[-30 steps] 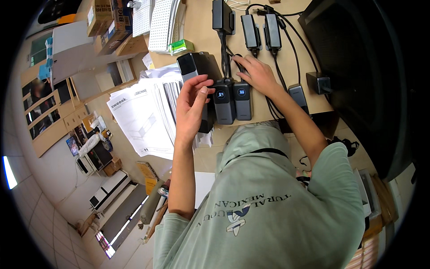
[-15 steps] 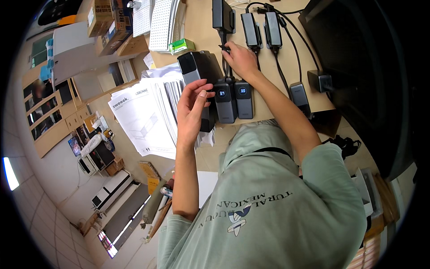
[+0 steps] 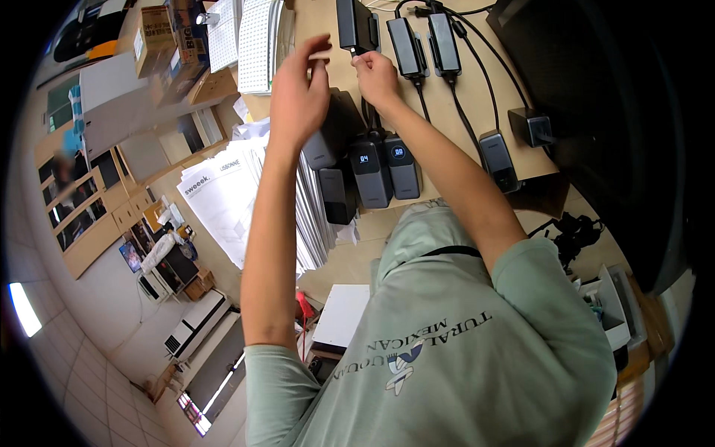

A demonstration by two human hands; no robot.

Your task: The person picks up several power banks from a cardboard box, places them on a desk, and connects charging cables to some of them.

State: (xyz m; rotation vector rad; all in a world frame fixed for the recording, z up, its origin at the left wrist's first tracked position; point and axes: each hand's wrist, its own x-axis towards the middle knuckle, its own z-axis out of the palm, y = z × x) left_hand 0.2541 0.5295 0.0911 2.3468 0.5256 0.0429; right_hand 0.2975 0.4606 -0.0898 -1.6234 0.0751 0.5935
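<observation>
Your left hand (image 3: 299,93) and right hand (image 3: 375,74) now sit together at the far end of the counter (image 3: 462,112), just below the black adapter brick (image 3: 354,24). A second ago the left hand lay lower, on the row of power banks (image 3: 370,175), while the right worked alone near the cables; both have since moved up and converged. The right hand's grip is closed in a pinch on the thin black cable (image 3: 365,112) where it meets the brick's lower edge. The left hand's fingers are loosely curled beside it, thumb and forefinger nearly meeting; whether they hold anything you cannot tell. The work has thus shifted from the power banks to the cable end at the brick, apparently a two-handed step. The power banks remain standing side by side, two showing lit displays, untouched. Two further adapters (image 3: 426,43) lie to the right, and a stack of papers (image 3: 246,186) lies to the left.
</observation>
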